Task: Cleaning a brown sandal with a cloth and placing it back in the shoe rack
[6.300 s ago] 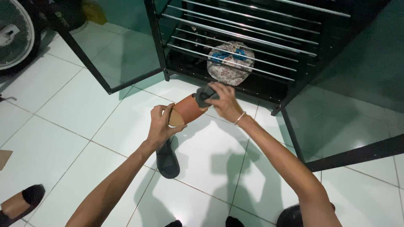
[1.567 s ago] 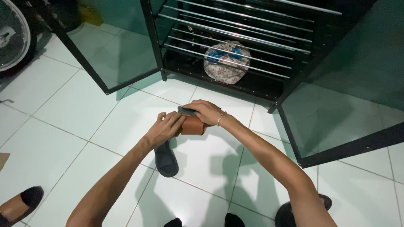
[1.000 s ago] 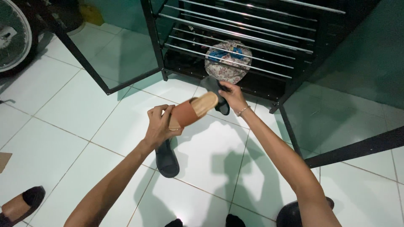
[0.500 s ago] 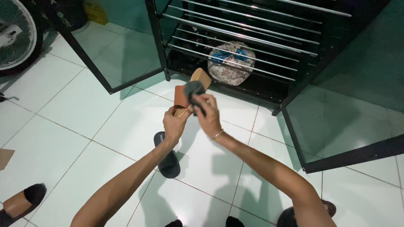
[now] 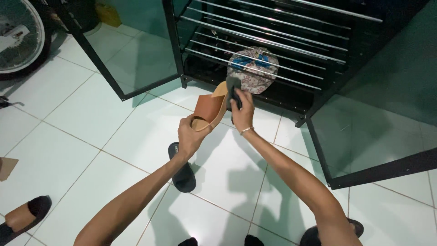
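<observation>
My left hand (image 5: pixel 191 135) grips the heel end of a brown slide sandal (image 5: pixel 210 109) and holds it up over the tiled floor, toe pointing toward the rack. My right hand (image 5: pixel 242 111) holds a dark grey cloth (image 5: pixel 233 89) pressed against the sandal's toe end. A dark slide sandal (image 5: pixel 183 169) lies on the floor just under my left forearm.
An open black shoe rack (image 5: pixel 291 50) with metal bars and glass doors stands ahead, a floral cloth bundle (image 5: pixel 253 72) on its bottom shelf. A black-and-tan shoe (image 5: pixel 23 214) lies at lower left, a dark shoe (image 5: pixel 318 234) at the bottom right, a wheel (image 5: pixel 20 34) upper left.
The cloth in my right hand has slid from the sandal's strap to its toe end. The sandal has tilted further toward the rack.
</observation>
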